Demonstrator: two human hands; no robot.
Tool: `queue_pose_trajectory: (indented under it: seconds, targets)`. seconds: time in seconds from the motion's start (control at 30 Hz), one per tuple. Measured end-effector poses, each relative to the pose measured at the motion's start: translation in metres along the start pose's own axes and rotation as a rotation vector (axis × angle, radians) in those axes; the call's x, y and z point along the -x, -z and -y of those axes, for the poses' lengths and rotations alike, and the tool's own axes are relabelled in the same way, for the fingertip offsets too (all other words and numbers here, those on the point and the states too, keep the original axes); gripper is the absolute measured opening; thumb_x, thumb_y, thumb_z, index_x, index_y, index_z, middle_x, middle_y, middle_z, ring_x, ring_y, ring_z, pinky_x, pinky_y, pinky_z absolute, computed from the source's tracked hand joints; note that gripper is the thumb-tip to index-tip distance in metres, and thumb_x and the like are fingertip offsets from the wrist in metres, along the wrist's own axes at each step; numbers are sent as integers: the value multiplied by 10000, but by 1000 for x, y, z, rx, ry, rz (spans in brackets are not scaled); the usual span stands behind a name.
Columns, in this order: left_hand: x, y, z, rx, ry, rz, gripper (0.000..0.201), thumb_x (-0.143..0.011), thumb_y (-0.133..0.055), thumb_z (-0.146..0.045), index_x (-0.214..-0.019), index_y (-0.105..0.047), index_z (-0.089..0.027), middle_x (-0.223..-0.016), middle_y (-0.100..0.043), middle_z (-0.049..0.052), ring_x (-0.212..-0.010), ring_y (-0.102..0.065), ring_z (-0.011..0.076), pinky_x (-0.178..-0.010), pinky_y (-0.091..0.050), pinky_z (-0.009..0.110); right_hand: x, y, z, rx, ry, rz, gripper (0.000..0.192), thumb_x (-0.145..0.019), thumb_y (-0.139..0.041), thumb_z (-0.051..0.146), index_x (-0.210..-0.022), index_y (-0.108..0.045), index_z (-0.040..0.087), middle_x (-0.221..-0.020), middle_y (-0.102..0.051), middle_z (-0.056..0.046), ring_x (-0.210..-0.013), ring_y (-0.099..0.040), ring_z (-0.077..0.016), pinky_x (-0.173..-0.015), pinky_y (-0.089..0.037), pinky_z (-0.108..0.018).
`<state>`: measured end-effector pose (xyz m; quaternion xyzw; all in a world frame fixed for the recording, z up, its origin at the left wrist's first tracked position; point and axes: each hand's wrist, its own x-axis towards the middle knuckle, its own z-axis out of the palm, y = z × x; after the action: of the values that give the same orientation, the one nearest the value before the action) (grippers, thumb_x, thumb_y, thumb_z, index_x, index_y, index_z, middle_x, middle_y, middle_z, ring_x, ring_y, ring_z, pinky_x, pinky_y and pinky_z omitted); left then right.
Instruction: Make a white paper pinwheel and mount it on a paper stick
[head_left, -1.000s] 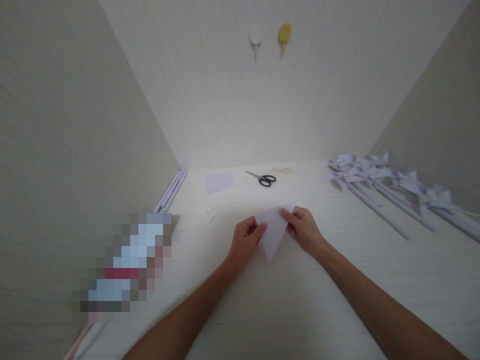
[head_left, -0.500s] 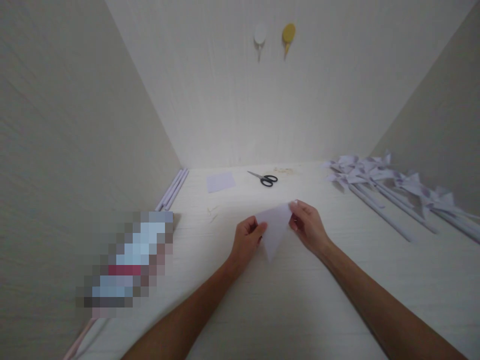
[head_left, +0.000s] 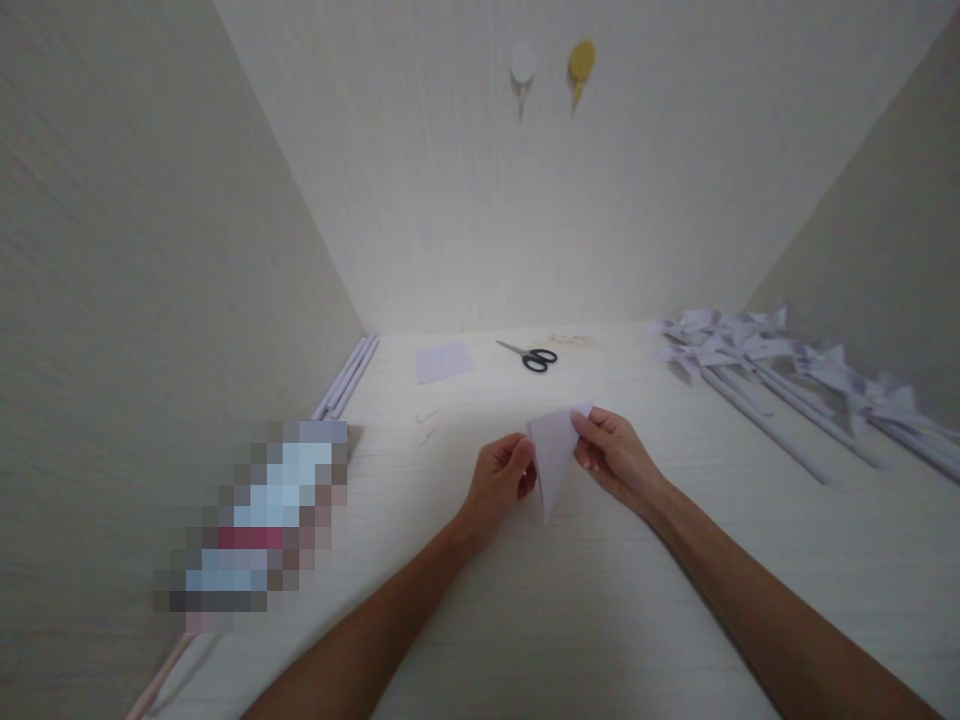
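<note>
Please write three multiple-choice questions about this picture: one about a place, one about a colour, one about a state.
1. Where do the scissors lie?
A. at the far side of the table, near the wall
B. in the right hand
C. on the pinwheels

2. What colour are the scissors' handles?
A. yellow
B. black
C. red

3. How is the folded paper held?
A. lying flat, untouched
B. by the left hand only
C. between both hands

Answers:
1 A, they rest beyond the hands by the back wall.
2 B, the loops are dark black.
3 C, left hand and right hand each pinch an edge.

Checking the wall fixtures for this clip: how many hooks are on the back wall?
2. A white hook and a yellow hook sit side by side, high on the back wall; none seem hidden.
</note>
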<state>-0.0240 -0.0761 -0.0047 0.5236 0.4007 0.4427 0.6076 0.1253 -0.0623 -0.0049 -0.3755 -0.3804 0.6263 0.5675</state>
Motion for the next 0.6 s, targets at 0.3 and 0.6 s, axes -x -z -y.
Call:
queue_pose_trajectory:
  seconds: [0.3, 0.6]
  targets:
    - [0, 0, 0, -68, -61, -34, 294, -731, -452, -428, -619, -461, -156, -477, -390, -56, -390, -322, 40, -381, -239, 170, 1, 1, 0, -24, -45, 31, 232, -621, -676, 342, -599, -558, 143, -384, -525, 33, -307, -429, -32, -301, -297, -113]
    - [2, -1, 1, -254, -118, -116, 182, -676, -502, -290, -571, -435, -156, -543, -405, -42, -528, -421, 81, -488, -350, 197, -2, -2, 0, -82, -34, 15, 243, -602, -686, 352, -591, -558, 145, -469, -551, 21, -388, -474, -47, -356, -344, -139]
